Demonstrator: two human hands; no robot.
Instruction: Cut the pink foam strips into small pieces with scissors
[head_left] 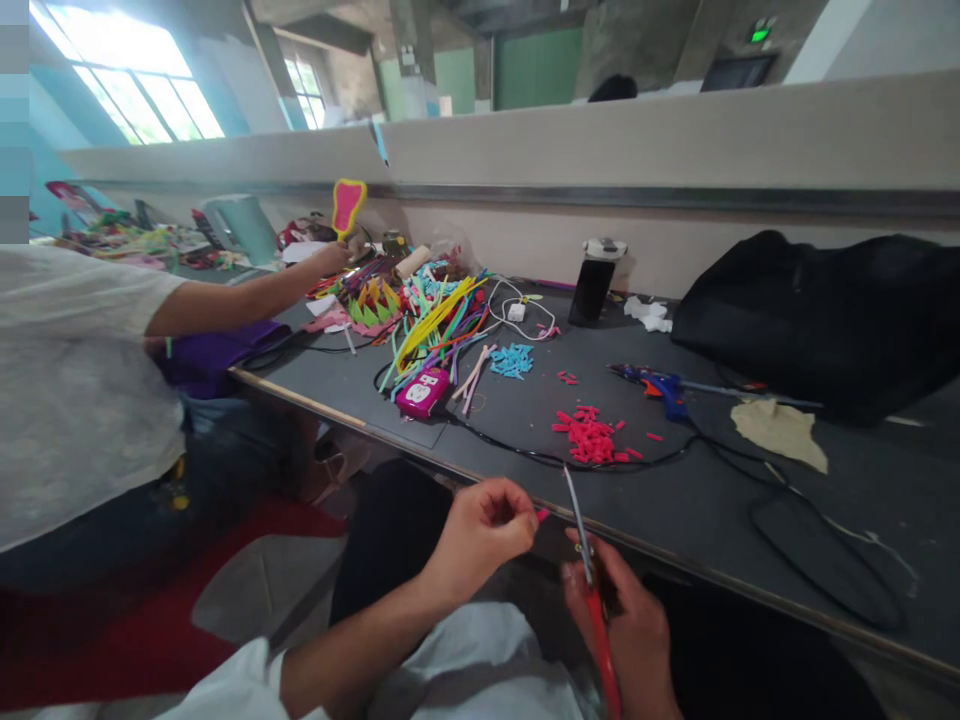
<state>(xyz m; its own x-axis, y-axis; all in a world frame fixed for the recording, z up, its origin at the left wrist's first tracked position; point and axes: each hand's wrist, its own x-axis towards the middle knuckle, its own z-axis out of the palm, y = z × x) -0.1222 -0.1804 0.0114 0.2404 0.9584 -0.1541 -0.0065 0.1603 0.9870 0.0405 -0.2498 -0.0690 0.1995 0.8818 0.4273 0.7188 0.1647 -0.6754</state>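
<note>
Between the thumb and forefinger of my left hand (484,535) is a small pink strip (542,515), its tip showing past the fingers. My right hand (626,625) grips a pair of red-handled scissors (600,630), blades pointing up and away from me. The scissors are to the right of the strip, apart from it. Just beyond, on the grey table, lies a loose pile of short red-pink pieces (589,438). A smaller pile of blue pieces (512,361) sits farther back, beside a few pale pink strips (475,380).
A blue glue gun (664,390) and its black cable (510,445) cross the table. A magenta box (424,392) lies near colourful pipe cleaners (435,330). At the back stand a dark tumbler (595,285) and black bag (817,320). On the left a co-worker's hand holds a pink-yellow paddle shape (348,207).
</note>
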